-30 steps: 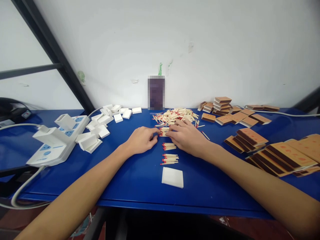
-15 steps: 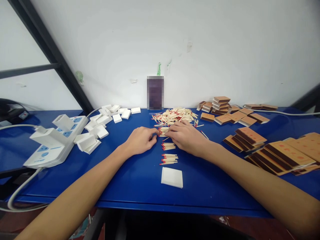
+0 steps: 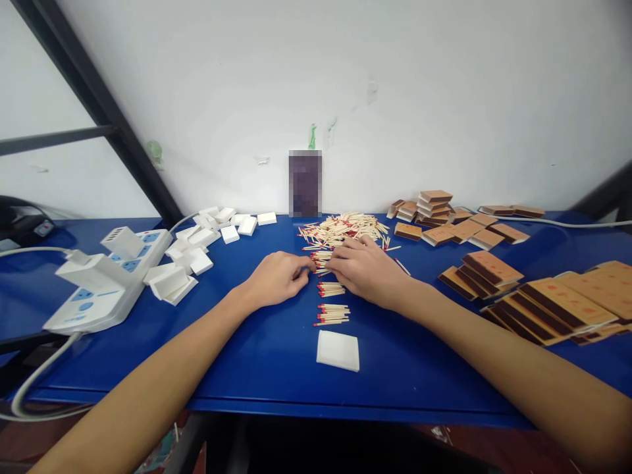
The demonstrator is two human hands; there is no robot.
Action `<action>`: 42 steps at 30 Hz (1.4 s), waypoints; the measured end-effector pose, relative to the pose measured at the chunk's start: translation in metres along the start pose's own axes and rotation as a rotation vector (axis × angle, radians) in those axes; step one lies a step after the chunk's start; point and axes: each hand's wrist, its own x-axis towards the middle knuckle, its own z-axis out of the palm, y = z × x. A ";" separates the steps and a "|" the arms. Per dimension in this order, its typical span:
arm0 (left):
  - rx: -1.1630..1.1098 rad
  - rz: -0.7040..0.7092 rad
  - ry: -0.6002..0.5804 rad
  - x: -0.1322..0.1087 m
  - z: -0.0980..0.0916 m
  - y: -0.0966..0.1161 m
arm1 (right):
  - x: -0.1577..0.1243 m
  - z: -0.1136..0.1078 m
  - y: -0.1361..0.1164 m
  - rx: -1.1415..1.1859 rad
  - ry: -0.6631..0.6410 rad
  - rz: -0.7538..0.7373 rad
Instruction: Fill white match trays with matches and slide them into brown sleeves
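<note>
Matches (image 3: 320, 257) are bracketed between the left hand (image 3: 279, 280) and right hand (image 3: 363, 268), apparently for alignment; whether either hand's fingers are clamped cannot be told. Below the hands, two rows (image 3: 334, 315) are laid heads-left.

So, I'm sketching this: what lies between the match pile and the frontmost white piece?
Head view: two match groups, then matches between left hand and right hand.

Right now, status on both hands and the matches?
Left hand at the red match heads. Right hand partly covering the same bunch. Loose match pile just beyond; two small bunches nearer.
</note>
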 end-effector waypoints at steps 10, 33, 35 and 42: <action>0.005 -0.074 0.015 0.000 0.000 0.000 | 0.001 -0.003 -0.001 0.025 -0.036 0.024; -0.306 -0.134 -0.041 0.001 0.001 -0.001 | 0.002 -0.002 -0.001 0.117 -0.052 0.026; -0.289 -0.107 -0.034 0.001 0.002 -0.001 | 0.002 -0.002 -0.001 0.106 -0.057 0.030; -0.154 0.002 -0.061 0.001 0.001 -0.002 | 0.001 -0.005 -0.002 0.061 -0.058 0.018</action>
